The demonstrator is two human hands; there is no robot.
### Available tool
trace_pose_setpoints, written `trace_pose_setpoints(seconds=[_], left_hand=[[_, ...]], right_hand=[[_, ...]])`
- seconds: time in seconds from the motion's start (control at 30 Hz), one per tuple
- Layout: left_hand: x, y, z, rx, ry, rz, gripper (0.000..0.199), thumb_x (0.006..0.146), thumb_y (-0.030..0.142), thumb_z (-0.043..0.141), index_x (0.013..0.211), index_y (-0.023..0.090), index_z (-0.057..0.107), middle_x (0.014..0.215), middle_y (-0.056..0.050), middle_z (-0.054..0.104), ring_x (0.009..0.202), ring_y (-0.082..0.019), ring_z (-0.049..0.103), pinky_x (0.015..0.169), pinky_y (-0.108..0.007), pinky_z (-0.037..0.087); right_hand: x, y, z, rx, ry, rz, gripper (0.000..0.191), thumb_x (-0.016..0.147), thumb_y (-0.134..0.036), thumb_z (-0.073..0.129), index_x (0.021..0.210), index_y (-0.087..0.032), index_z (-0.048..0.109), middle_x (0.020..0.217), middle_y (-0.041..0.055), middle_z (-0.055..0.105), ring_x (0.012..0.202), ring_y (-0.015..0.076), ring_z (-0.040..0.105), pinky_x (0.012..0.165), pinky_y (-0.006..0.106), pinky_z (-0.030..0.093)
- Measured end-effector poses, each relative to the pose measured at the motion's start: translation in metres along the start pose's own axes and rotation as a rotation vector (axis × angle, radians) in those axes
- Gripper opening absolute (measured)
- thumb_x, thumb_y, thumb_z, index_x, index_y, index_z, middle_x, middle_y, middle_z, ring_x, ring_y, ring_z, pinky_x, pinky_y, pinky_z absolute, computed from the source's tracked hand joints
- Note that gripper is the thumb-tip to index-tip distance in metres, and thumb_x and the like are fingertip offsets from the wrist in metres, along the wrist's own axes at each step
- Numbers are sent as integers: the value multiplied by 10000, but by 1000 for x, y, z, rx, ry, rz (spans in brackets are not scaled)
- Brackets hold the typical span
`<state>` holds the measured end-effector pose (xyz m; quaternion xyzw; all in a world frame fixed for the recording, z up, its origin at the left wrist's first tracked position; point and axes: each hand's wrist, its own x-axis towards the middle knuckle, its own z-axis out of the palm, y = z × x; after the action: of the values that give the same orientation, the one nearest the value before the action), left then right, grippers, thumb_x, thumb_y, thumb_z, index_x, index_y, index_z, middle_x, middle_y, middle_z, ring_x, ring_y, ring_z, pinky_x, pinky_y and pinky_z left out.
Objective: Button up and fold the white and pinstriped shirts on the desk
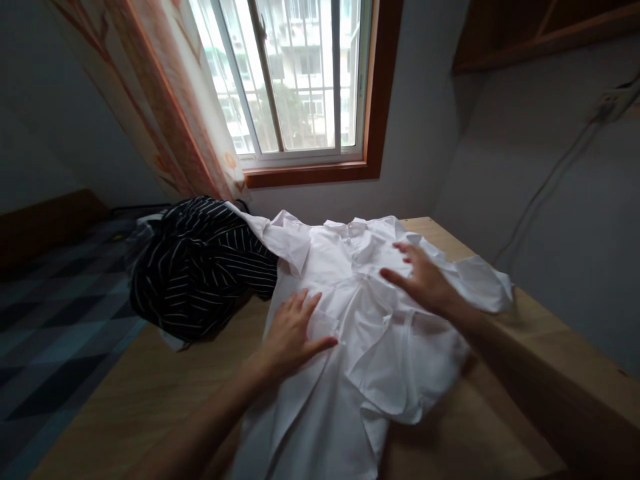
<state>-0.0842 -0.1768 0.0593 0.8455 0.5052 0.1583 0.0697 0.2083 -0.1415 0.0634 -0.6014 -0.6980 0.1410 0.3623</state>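
Note:
A white long-sleeved shirt point(350, 333) lies spread and wrinkled on a light wooden table point(545, 340), its collar toward the window and its lower part toward me. My left hand point(295, 333) is at the shirt's left side, palm down with fingers spread, holding nothing. Over the right part of the chest is my right hand point(420, 277), fingers apart and nothing in them; whether it touches the cloth I cannot tell. One sleeve reaches left onto a black, white-striped cloth bundle point(200, 267). The other sleeve point(480, 283) stretches out to the right.
Left of the table is a bed with a checked cover point(60, 333). A curtain point(165, 87) hangs beside the barred window point(300, 73) behind the table. On the right wall are a cable point(545, 180), a socket point(613, 103) and a wooden shelf point(545, 40).

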Motion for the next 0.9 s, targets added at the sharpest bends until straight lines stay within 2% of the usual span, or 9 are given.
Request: trace_pose_setpoints(seconds=[0.07,0.17,0.3,0.4,0.5,0.6,0.7,0.8,0.9], left_hand=[[6,-3,23,54,-63,-32,727,707,612,706,1296,223,529,1438,-148,436,1318,-383,380,1058,-532,336],[8,-3,37,76,-18,-2,336,796,488,662,941,185,639,1148,-124,611,1091,-307,537,934,-432,432],[-5,-12,27,-77,119,20,330,902,278,452,586,187,479,664,-20,558,647,-157,535,633,-264,427],[-23,-41,1,-214,527,-245,301,834,260,495,548,186,439,514,42,396,486,-103,399,493,-220,347],[-36,-78,-39,-262,1061,-529,184,700,278,628,624,178,495,534,69,376,488,-88,367,451,-200,339],[-34,-92,-68,-58,1296,-388,234,638,302,677,744,180,508,704,49,487,645,-126,497,607,-257,475],[-17,-73,-67,106,1089,-106,359,709,347,676,989,174,532,1039,-40,563,1015,-248,557,932,-428,474],[3,-44,-40,-47,591,-23,560,793,418,644,1270,190,460,1310,-116,508,1212,-298,503,1042,-477,411],[15,-29,-4,-198,93,-118,828,726,482,712,1426,214,361,1417,-152,465,1296,-335,456,1068,-498,381]], right_hand=[[-6,-9,28,-136,-84,5,644,808,-404,680,1362,-161,458,1303,157,534,1188,316,505,970,430,414],[-13,-9,60,-263,-166,27,339,825,-169,509,1152,-152,599,1090,133,638,1054,280,569,897,371,407],[-18,18,41,55,-81,154,210,796,-179,385,748,-190,590,752,56,646,741,205,592,696,294,425],[-28,54,-9,349,-40,291,201,765,-304,425,751,-195,594,696,33,642,675,208,590,617,289,441],[-41,91,-59,369,-237,378,227,715,-358,487,793,-202,633,748,47,683,716,242,631,625,315,476],[-40,115,-84,168,-169,337,305,660,-424,581,860,-207,657,955,116,703,847,297,655,712,368,511],[-18,115,-74,-51,-5,229,658,642,-538,659,1207,-209,590,1288,154,585,1126,346,578,887,416,486],[6,98,-40,-237,-136,148,913,634,-590,692,1415,-203,422,1425,160,462,1274,354,464,996,437,410],[17,84,-2,-424,-234,212,855,723,-516,662,1450,-165,377,1373,200,486,1231,384,481,950,469,406]])
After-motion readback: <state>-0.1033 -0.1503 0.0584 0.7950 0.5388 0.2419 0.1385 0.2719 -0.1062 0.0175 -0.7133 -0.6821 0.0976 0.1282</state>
